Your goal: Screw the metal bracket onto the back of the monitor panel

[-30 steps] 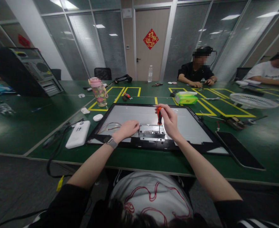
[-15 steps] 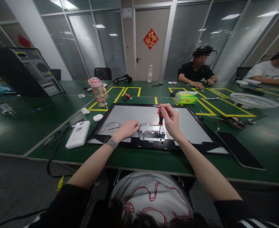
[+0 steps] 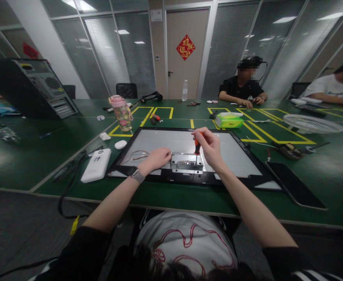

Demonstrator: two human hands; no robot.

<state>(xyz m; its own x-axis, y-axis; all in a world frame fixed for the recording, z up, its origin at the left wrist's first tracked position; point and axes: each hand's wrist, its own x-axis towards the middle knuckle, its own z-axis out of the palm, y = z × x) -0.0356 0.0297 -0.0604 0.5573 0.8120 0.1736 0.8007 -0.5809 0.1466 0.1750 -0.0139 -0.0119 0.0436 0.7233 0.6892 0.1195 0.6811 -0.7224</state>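
Note:
A flat display panel (image 3: 160, 136) with a black frame lies in front of me, pale side up. Near its front edge sits a silver metal bracket (image 3: 186, 167) with holes and a hinge-like part in the middle. My right hand (image 3: 211, 146) pinches the handle of a red-and-black screwdriver (image 3: 197, 148). The screwdriver stands nearly upright, its shaft meeting the right part of the bracket. At the bracket's left end, my left hand (image 3: 159, 158) rests with curled fingers closed against it; the fingertips are partly hidden. Thin wires (image 3: 136, 154) run over the panel left of that hand.
Left of the panel are a white power bank (image 3: 96, 166), a white case (image 3: 120, 144) and a pink-lidded bottle (image 3: 121, 113). A phone (image 3: 296, 185) lies to the right. Beyond stand a tissue pack (image 3: 229, 120) and a computer tower (image 3: 34, 88). Two people sit across the table.
The screwdriver handle has turned a little in my right fingers, showing more orange-red near the top. My left hand keeps its place on the bracket.

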